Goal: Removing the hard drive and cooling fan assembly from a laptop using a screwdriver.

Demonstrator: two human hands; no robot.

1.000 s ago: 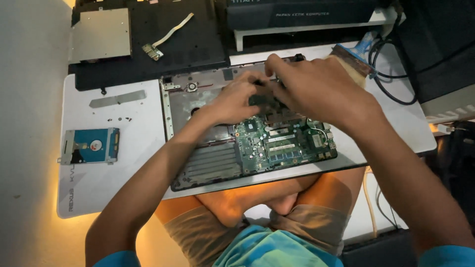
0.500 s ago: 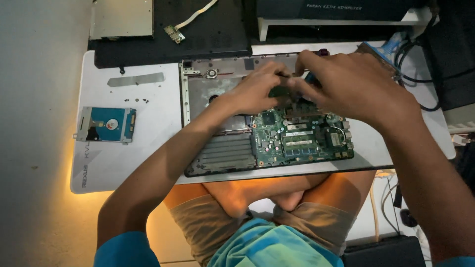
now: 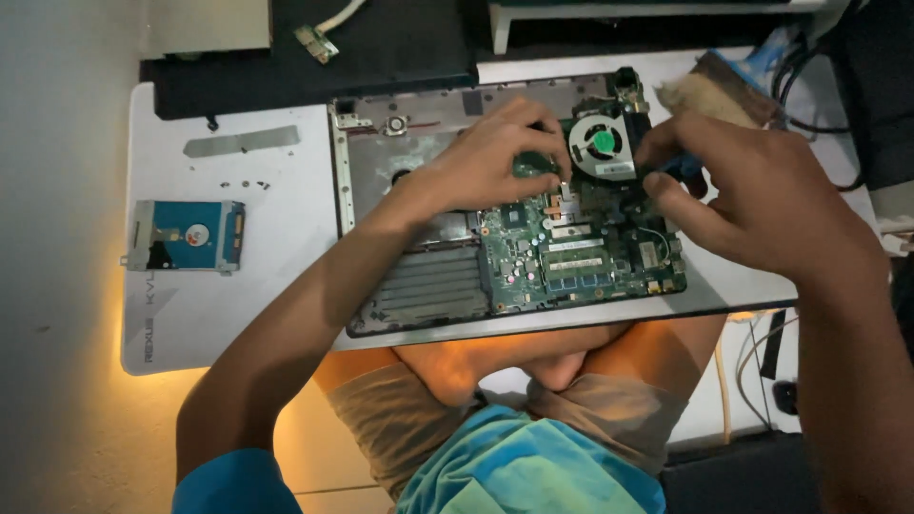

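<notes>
The opened laptop base [image 3: 428, 286] lies on the white worktop [image 3: 267, 286]. The left hand [image 3: 486, 157] presses its fingertips together on the green circuit board [image 3: 571, 252] beside the round cooling fan [image 3: 602, 145]. The right hand [image 3: 752, 195] hovers just right of the fan, grip loosely curled, clamped on nothing visible

An opened laptop base [image 3: 419, 286] lies flat on a white table, its cover off and its insides facing up. A green motherboard [image 3: 581, 252] fills its right half, with memory modules near the front edge. A round cooling fan [image 3: 602, 145] with green blades in a silver housing sits at the board's rear right corner. The left half shows bare grey casing and a ribbed panel.
</notes>
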